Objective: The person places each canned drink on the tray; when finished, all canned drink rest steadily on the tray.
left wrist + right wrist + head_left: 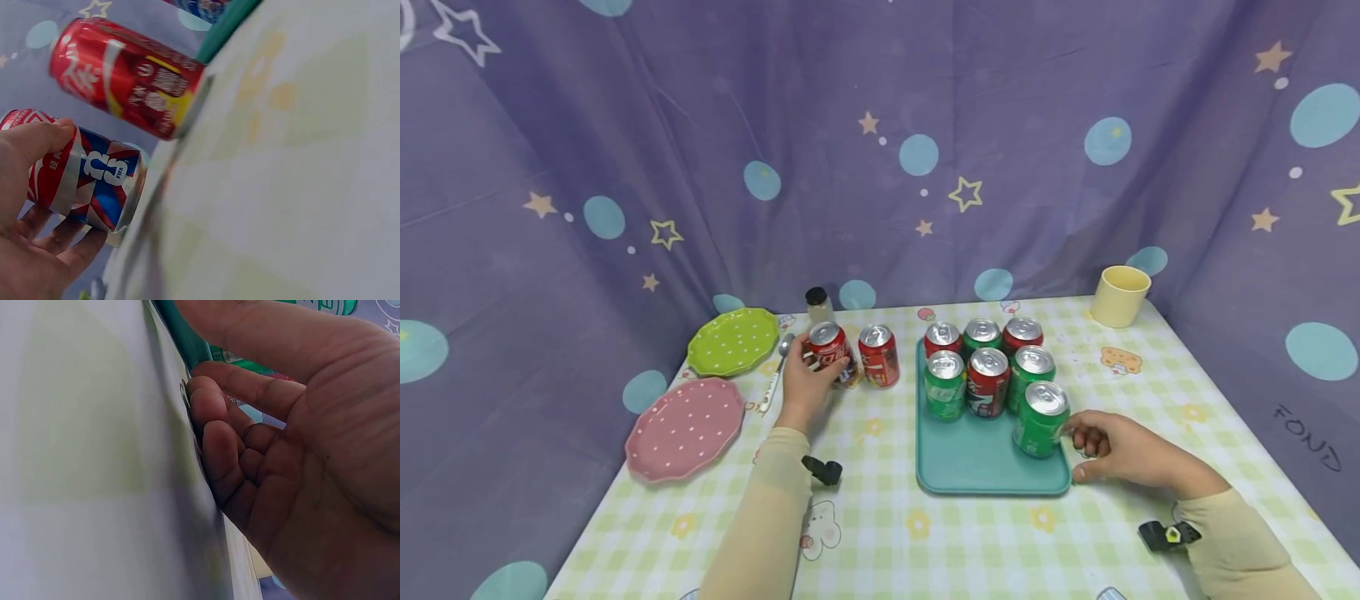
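Observation:
My left hand (808,383) grips a red soda can (827,346), thumb on one side and fingers round the other. The left wrist view shows this can's blue and silver pattern (103,175); whether its base touches the table I cannot tell. Just right of it stands a second red soda can (880,358). My right hand (1123,450) is beside the right edge of a teal tray (985,467), fingers loosely bent and holding nothing. Nearest to it is a green soda can (1041,425) on the tray. Several more red and green cans (988,387) stand behind that one.
Left of my left hand lie a spoon (772,379), a green dotted plate (733,342) and a pink dotted plate (685,429). A black-capped jar (818,308) stands behind the held can. At the back right is a yellow cup (1120,297), near the curtain (1022,167).

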The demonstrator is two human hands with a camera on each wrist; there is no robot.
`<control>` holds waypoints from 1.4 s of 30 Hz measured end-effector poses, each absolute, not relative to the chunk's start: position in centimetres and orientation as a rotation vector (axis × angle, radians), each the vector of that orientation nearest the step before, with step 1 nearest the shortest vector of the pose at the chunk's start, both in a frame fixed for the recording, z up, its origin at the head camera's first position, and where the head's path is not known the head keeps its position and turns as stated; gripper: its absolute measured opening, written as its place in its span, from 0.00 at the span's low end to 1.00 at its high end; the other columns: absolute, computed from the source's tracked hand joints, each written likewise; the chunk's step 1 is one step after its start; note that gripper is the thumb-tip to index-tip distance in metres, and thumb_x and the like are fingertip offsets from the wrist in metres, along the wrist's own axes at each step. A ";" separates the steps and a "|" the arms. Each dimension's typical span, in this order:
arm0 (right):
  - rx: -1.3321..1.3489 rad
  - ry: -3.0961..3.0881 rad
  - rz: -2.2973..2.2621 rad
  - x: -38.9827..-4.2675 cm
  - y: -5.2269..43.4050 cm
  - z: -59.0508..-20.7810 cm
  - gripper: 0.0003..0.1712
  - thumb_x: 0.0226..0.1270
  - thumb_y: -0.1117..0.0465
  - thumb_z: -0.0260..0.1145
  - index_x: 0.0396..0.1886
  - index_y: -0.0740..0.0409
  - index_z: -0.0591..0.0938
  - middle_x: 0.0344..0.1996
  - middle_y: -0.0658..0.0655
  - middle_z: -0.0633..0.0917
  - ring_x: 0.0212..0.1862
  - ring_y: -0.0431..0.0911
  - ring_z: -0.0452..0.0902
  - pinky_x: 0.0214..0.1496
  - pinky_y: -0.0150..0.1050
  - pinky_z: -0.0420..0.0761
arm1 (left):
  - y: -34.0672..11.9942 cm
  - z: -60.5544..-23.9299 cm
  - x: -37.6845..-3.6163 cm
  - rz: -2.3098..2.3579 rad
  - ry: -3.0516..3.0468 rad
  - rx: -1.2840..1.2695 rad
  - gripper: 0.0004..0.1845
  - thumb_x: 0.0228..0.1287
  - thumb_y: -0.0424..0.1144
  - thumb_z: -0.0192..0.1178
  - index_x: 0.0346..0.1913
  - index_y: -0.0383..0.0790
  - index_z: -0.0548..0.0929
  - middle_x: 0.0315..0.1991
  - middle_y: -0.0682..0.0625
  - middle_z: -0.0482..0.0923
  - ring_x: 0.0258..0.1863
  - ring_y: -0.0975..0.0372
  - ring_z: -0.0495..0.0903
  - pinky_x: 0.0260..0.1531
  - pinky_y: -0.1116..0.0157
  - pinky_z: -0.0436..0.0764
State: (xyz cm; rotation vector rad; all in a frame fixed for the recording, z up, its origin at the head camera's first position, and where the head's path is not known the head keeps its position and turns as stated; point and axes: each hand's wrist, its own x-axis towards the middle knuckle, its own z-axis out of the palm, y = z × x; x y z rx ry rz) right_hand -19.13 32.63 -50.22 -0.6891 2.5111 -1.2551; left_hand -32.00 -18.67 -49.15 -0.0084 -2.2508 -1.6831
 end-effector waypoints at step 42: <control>-0.674 2.500 -1.269 -19.2 32.8 -50.5 0.33 0.58 0.53 0.83 0.59 0.59 0.80 0.39 0.57 0.78 0.36 0.44 0.74 0.34 0.36 0.78 | -12.5 -34.3 -20.6 -1.505 -2.137 -0.846 0.39 0.51 0.34 0.83 0.66 0.46 0.76 0.55 0.54 0.82 0.53 0.58 0.81 0.48 0.60 0.84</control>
